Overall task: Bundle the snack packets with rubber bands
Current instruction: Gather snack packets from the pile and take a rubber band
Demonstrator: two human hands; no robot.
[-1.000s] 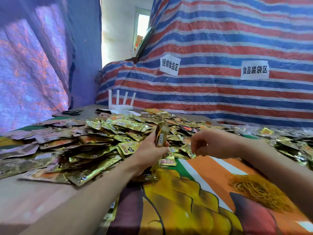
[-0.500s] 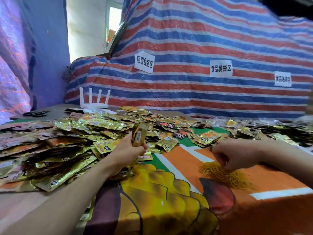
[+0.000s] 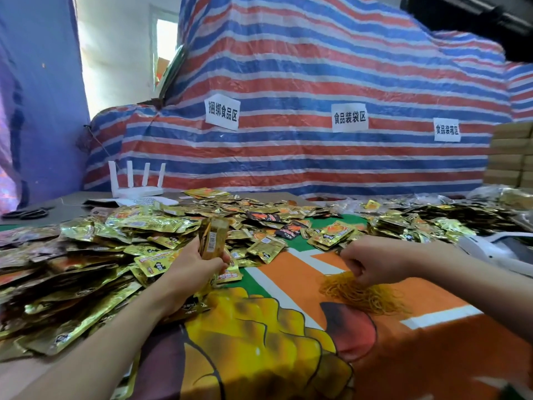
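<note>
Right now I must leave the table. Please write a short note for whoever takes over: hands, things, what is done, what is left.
Left hand: grips a stack of packets, held upright; no band visible on it.
Right hand: fingertips in the rubber bands on the cloth; unclear if it pinches one.
Done: one stack gathered.
Left: band this stack, then continue with the loose packets.

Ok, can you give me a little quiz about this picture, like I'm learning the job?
1. True or false: the left hand holds a stack of packets upright.
2. What is the right hand reaching into? A) scissors B) pile of rubber bands C) a cup
3. Fill in: the white router stands on the table's far ____ side.
Key: 1 true; 2 B; 3 left.
</note>
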